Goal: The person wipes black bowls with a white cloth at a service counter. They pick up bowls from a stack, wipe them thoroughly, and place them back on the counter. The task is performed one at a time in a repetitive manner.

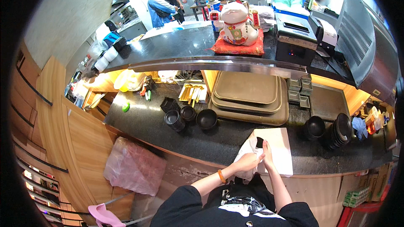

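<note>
Close to my body, over the counter's front edge, my two hands meet. My left hand, with an orange band at the wrist, is closed on a white cloth. My right hand is closed against a small black piece, apparently a dish, partly covered by the cloth and fingers. Under both hands lies a flat white sheet or board. Stacked black bowls and a wider black bowl stand to the left. More black bowls sit to the right, beside a tall stack.
Behind my hands, brown trays are piled under a raised shelf. Small square dishes stand beside them. A lucky-cat figurine sits on a red cushion above. Wrapped pink packages are low at left. Several people stand far back.
</note>
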Motion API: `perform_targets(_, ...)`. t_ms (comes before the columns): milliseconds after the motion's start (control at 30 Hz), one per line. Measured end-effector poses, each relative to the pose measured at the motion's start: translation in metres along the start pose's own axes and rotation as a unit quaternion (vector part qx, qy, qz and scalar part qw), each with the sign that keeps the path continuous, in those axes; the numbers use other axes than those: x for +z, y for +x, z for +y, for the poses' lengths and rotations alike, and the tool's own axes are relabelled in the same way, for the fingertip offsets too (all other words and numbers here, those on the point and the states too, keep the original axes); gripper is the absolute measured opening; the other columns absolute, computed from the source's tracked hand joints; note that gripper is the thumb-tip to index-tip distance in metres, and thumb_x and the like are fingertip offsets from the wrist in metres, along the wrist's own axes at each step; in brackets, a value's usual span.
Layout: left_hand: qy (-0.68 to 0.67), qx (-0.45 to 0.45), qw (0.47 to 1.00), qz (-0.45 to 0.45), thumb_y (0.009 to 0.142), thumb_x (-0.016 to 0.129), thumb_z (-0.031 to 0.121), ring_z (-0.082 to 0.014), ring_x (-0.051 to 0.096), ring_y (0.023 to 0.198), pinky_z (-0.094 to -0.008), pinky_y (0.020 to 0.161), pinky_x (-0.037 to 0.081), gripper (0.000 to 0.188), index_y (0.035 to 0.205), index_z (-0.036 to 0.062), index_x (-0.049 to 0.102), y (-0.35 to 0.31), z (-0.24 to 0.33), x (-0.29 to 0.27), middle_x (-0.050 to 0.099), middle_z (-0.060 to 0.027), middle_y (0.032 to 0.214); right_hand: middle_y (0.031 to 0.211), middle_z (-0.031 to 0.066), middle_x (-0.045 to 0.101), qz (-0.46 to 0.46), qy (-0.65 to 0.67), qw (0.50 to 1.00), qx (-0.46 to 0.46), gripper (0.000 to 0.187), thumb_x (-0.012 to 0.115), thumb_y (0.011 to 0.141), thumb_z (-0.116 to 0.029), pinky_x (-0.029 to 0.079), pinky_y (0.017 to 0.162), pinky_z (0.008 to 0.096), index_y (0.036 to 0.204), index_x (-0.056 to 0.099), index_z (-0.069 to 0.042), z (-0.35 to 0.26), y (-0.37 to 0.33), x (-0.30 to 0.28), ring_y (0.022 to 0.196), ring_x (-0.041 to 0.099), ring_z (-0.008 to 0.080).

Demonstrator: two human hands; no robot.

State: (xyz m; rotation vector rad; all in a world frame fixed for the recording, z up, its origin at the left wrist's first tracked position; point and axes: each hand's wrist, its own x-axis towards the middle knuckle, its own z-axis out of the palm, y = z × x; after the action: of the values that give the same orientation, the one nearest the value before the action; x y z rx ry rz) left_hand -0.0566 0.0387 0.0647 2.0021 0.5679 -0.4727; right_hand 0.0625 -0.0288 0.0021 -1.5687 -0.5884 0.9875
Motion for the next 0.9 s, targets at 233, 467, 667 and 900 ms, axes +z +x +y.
perform_targets(233,0.201,0.238,0.886,0.343,0.095,0.032,0.036,-0.0371,0.044,0.117,-0.0415,0.102,0.032,0.051,0.125,-0.0052,0.04,0.014,-0.028,0.018,0.047,-0.0253,0.125,0.124,0.017,0.048,-0.014,-0.013,1.0,0.014,0.068,0.036,0.092,-0.054,0.033,0.098,0.0312,0.127,0.041,0.005,0.001,-0.005,0.0,0.116,0.044,0.024)
perform_targets(467,-0.232,0.14,0.944,0.186,0.096,0.026,0.047,-0.0296,0.05,0.113,-0.0371,0.098,0.037,0.059,0.111,-0.0031,0.055,-0.012,-0.082,0.015,0.059,-0.0176,0.11,0.098,0.0172,0.058,-0.008,-0.205,0.978,0.045,0.034,0.041,0.096,-0.036,0.041,0.08,0.033,0.101,0.047,-0.002,-0.047,-0.025,-0.017,0.096,0.055,0.0251)
perform_targets(667,-0.774,0.192,0.555,0.236,0.088,0.029,0.059,-0.0239,0.044,0.12,-0.0418,0.103,0.034,0.068,0.13,0.007,0.04,-0.03,-0.121,0.01,0.046,-0.008,0.131,0.105,0.0272,0.059,0.306,-0.218,0.922,-0.092,0.046,0.042,0.094,-0.03,0.045,0.084,0.0396,0.128,0.041,0.002,-0.046,-0.005,-0.109,0.099,0.057,0.0376)
perform_targets(900,-0.746,0.137,0.595,0.265,0.09,0.056,0.016,-0.0212,0.048,0.115,-0.0357,0.098,0.04,0.045,0.129,0.0045,0.04,-0.019,-0.135,0.02,0.049,-0.007,0.126,0.058,0.0128,0.054,0.365,-0.1,0.925,-0.029,0.039,0.034,0.095,-0.021,0.04,0.026,0.0286,0.131,0.031,-0.007,-0.098,0.018,-0.176,0.035,0.053,0.0171)
